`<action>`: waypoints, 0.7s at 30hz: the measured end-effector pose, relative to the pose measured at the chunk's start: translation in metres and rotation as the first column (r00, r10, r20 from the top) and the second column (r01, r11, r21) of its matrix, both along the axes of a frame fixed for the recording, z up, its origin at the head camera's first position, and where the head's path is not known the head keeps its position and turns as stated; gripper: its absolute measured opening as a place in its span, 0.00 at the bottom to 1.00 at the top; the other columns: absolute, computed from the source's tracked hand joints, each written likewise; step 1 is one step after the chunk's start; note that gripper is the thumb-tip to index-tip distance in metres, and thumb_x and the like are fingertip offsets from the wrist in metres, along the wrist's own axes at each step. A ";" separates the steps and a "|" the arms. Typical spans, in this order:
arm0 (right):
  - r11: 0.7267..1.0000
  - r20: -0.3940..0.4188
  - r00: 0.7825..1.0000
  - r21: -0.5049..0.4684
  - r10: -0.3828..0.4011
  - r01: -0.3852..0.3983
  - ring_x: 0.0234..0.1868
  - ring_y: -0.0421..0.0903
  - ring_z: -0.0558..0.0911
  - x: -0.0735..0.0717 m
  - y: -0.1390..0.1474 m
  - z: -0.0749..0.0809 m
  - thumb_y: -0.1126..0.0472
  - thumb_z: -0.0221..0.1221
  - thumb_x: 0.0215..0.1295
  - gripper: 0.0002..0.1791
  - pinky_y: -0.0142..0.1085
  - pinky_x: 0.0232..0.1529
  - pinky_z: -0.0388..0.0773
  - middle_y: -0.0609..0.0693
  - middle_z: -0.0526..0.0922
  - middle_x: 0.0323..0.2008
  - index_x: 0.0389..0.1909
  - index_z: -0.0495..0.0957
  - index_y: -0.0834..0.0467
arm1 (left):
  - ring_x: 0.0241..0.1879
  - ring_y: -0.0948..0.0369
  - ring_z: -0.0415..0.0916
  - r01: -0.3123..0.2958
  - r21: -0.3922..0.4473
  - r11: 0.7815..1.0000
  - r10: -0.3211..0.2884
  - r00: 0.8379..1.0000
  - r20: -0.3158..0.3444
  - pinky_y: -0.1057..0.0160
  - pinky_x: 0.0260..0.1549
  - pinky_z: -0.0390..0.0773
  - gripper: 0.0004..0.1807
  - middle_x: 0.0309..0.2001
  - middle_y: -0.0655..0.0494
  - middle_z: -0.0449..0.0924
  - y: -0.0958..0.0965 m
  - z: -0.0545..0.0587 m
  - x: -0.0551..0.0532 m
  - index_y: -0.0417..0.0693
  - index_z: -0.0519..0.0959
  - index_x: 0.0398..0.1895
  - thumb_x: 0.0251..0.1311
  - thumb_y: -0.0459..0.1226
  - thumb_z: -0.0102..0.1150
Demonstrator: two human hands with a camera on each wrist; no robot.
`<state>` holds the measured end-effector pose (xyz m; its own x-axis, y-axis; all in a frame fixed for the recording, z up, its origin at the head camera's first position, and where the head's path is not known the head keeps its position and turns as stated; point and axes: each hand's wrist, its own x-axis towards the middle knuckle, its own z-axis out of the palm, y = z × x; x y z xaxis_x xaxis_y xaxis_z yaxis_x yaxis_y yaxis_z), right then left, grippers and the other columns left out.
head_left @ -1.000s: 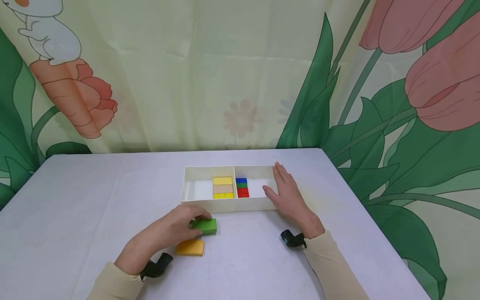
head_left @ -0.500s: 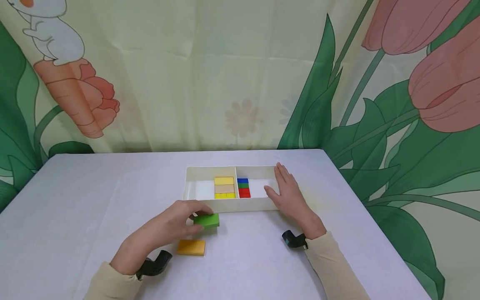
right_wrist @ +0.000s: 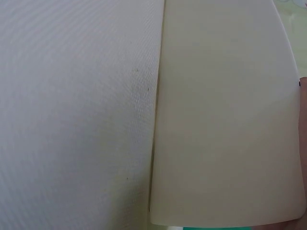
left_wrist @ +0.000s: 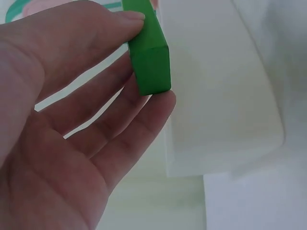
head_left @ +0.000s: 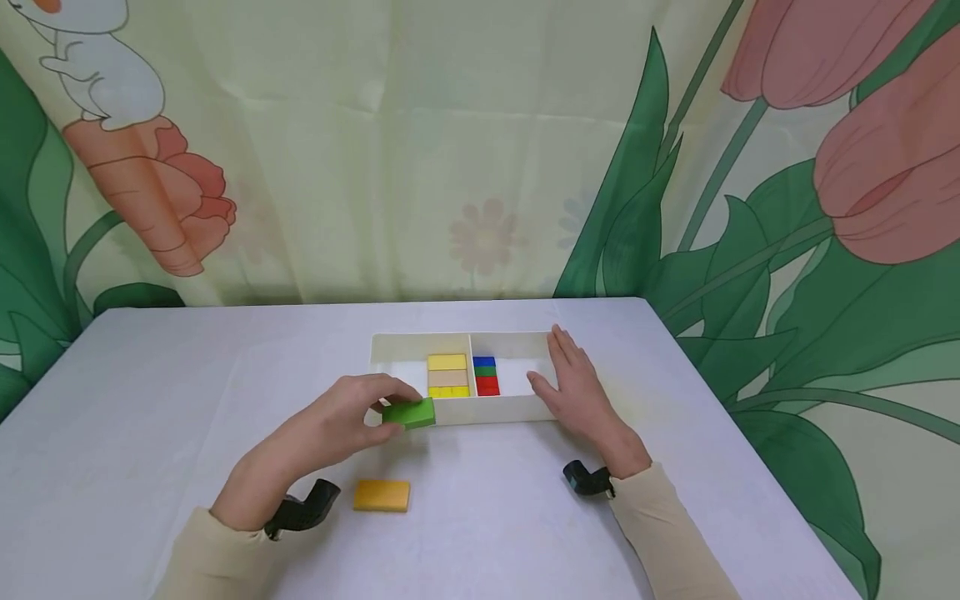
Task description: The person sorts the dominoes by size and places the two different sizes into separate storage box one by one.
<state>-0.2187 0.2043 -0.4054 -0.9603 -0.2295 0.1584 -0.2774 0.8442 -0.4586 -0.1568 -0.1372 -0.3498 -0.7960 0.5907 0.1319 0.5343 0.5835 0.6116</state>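
Between thumb and fingertips, my left hand [head_left: 322, 425] pinches a green block [head_left: 409, 414], raised at the front wall of a white divided box [head_left: 495, 410]. The left wrist view shows the same block [left_wrist: 152, 69] from its end, with the box's outer wall [left_wrist: 211, 105] behind it. My right hand [head_left: 581, 396] lies with straight fingers along the box's right end. In the right wrist view, the box wall [right_wrist: 225, 120] fills much of the picture and only a sliver of the hand shows at the right edge. An orange-yellow flat block [head_left: 382, 496] lies on the table below the left hand.
The box's left compartment holds yellow blocks [head_left: 447, 362] and a tan block [head_left: 447, 377] against the divider. On the divider's other side sit a blue block [head_left: 484, 362], a green one and red pieces [head_left: 487, 386]. A printed curtain [head_left: 337, 167] hangs behind the table.
My left hand has lifted the green block off the table and carried it away from me, up to the box's front wall. The right hand has stayed at the box's right end.
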 end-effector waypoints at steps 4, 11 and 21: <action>1.000 -0.001 1.000 0.005 0.000 0.000 0.80 0.59 0.46 -0.001 0.000 0.000 0.47 0.51 0.72 0.44 0.56 0.78 0.44 0.60 0.44 0.80 0.77 0.46 0.68 | 0.44 0.61 0.81 -0.002 -0.005 1.000 0.002 0.999 -0.046 0.59 0.45 0.84 0.18 0.44 0.59 0.84 0.001 0.006 -0.007 0.45 0.82 0.50 0.56 0.27 0.66; 1.000 -0.004 1.000 -0.007 0.009 -0.009 0.80 0.59 0.46 -0.001 -0.001 -0.001 0.47 0.51 0.72 0.44 0.57 0.78 0.44 0.60 0.44 0.80 0.77 0.46 0.68 | 0.44 0.58 0.82 -0.010 -0.006 1.000 0.010 0.999 -0.044 0.60 0.44 0.84 0.17 0.44 0.54 0.85 0.000 0.008 -0.026 0.42 0.82 0.49 0.56 0.25 0.66; 1.000 -0.014 1.000 -0.001 0.006 -0.006 0.80 0.59 0.47 0.001 0.000 -0.001 0.47 0.51 0.72 0.44 0.57 0.78 0.45 0.60 0.45 0.79 0.77 0.46 0.68 | 0.46 0.57 0.82 -0.032 -0.034 0.999 0.032 0.999 0.006 0.56 0.49 0.83 0.15 0.44 0.55 0.85 0.001 0.002 -0.049 0.43 0.82 0.48 0.56 0.26 0.66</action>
<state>-0.2180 0.2047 -0.4064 -0.9567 -0.2349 0.1719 -0.2886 0.8423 -0.4552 -0.2059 -0.1358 -0.3476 -0.8156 0.5686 0.1074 0.5111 0.6208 0.5944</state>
